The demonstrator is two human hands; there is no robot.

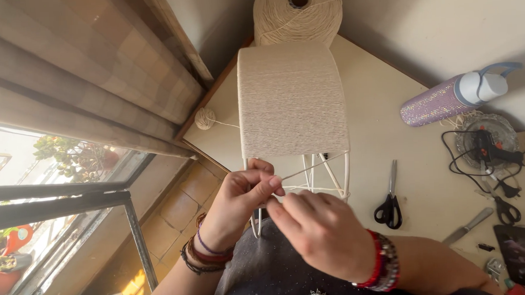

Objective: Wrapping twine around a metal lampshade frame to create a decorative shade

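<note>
**Cord and Wire by the Window**

Where the pale table (392, 136) met the corner of the room, a big cone of cream cord (297, 13) stood against the wall, and in front of it lay a white wire frame (328, 174), most of it already wound tight in the same cord. The person sat close to the table edge. The left hand (241, 201) was pinched shut on a taut strand of cord (310, 168) that ran up to the bare wires of the frame; the right hand (322, 233) was curled just beside it, fingers touching the left hand's, though I could not tell whether it gripped the strand as well. Both wrists wore beaded bracelets.

A small ball of cord (204, 118) sat at the table's far left edge, near the checked curtain (94, 66). Black-handled scissors (390, 204) lay to the right of the frame, well apart from a glittering lilac bottle (443, 101) lying on its side. Farther right were a glue gun with a tangled black cable (490, 149), a knife (468, 226) and a dark phone (521, 254). Sunlight came through the window (52, 192), with potted plants outside and tiled floor below.
</note>
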